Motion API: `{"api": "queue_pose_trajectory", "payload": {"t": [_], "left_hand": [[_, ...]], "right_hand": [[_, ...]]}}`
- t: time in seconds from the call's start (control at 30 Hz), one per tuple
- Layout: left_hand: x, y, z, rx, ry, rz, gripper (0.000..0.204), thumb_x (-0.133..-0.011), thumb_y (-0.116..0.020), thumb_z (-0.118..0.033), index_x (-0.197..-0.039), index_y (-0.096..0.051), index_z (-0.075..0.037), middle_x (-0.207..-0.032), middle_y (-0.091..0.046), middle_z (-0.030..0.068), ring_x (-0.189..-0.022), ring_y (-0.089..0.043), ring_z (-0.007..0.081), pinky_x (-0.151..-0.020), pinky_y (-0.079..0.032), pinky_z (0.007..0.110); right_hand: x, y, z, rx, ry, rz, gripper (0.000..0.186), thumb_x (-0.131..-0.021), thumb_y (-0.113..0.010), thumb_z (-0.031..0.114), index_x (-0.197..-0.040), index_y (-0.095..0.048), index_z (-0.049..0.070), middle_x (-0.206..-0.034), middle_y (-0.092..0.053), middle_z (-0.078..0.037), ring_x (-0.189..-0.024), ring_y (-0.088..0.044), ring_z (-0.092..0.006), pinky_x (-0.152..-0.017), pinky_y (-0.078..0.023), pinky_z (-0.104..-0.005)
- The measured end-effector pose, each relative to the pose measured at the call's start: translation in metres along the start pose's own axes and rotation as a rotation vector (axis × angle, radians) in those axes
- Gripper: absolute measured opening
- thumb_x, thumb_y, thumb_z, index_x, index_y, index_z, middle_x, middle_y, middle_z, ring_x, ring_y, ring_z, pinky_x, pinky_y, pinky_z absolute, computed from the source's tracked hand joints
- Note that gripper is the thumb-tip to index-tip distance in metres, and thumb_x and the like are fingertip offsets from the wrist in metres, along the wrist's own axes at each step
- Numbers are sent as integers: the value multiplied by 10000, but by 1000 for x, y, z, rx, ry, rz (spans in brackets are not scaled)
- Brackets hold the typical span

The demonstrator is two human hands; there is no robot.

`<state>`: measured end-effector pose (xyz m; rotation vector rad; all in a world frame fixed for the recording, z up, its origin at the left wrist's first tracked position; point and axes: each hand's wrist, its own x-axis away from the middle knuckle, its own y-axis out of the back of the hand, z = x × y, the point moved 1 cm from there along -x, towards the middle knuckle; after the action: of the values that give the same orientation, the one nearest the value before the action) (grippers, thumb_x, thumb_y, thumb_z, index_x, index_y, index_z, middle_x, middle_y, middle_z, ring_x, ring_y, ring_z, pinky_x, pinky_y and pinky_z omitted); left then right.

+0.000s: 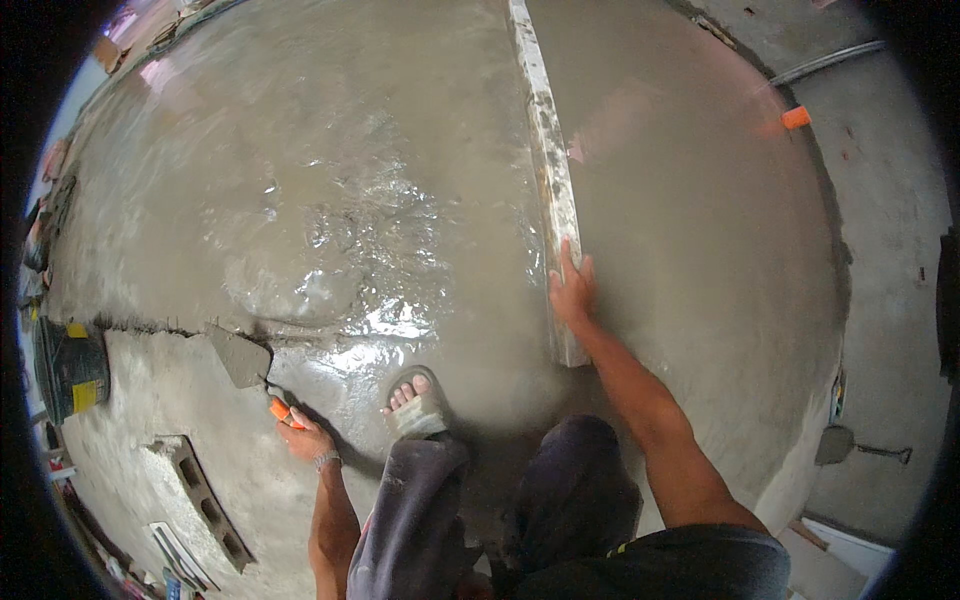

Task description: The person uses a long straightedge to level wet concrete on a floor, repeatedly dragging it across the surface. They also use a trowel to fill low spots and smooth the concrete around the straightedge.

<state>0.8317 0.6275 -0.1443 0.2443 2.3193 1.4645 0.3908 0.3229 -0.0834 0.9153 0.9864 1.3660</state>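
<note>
- Currently the right hand lies flat, fingers spread and pressing on the near end of a long straightedge board that lies across the wet cement floor; not a closed grip, more a palm-down hold.
- Left hand is clenched around the orange handle of a trowel; its blade is loaded with grey mortar and sits at the edge where wet mix meets the rougher slab at lower left.
- Board runs from just beside the right hand away to the top of the view; the surface to its right looks smoother, the left side is glossy and lumpy.
- Judgement: to do this well, keep even downward pressure on the board, keep it flat, and feed mortar from the trowel only into low spots.
- Bare foot in a sandal stands in the wet mix between both hands; judgement: it can leave a print that needs re-smoothing.
- Person crouches, dark trousers at the lower middle.
- A hollow concrete block lies on the slab at lower left, near the left arm.
- Black and yellow bucket at far left edge, well apart from the hands.
- A second trowel lies on the dry floor at right, beyond the screed edge.
- Small orange object and a grey pipe at upper right, far from the work.
- Clutter along the left rim is too small to tell.
</note>
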Motion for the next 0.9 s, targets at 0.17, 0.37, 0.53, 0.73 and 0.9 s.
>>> {"api": "queue_pose_trajectory", "payload": {"t": [0.17, 0.37, 0.53, 0.73, 0.9], "left_hand": [[-1, 3, -1, 10, -33, -34, 440, -923, -508, -455, -1014, -524, -24, -846, -624, 236, -721, -594, 451, -598, -439, 524], [2, 7, -8, -20, 38, 38, 420, -924, -509, -441, -1000, -526, -28, -843, -628, 230, -730, -598, 450, -606, -440, 528], [3, 4, -9, 7, 37, 50, 419, -923, -512, -440, -1000, -524, -28, -841, -627, 230, -735, -598, 452, -603, -439, 526], [1, 9, -8, 3, 61, 39, 429, -928, -505, -437, -1024, -521, -20, -855, -626, 239, -746, -596, 457, -616, -442, 527], [2, 14, -16, 29, 55, 80, 444, -930, -497, -442, -1038, -517, -11, -862, -624, 244, -764, -597, 460, -625, -441, 530]], "right_hand": [[16, 0, 2, 38, -6, 27, 748, -829, -618, 135, -1477, -245, 165, -1088, -436, -273, -978, -497, -435, -884, -425, -483], [2, 3, 4, 14, 14, 46, 747, -836, -616, 149, -1480, -238, 179, -1152, -435, -304, -1041, -486, -452, -909, -417, -488], [10, 1, 1, 92, 28, -29, 747, -824, -618, 137, -1476, -254, 157, -1047, -440, -255, -978, -484, -420, -865, -420, -481], [4, 2, 15, -37, 17, 48, 738, -825, -614, 141, -1474, -264, 164, -1043, -442, -246, -976, -488, -411, -878, -422, -467], [12, -3, 9, 51, 75, -28, 736, -827, -610, 143, -1475, -263, 165, -1051, -441, -244, -970, -492, -410, -860, -422, -467]]}}
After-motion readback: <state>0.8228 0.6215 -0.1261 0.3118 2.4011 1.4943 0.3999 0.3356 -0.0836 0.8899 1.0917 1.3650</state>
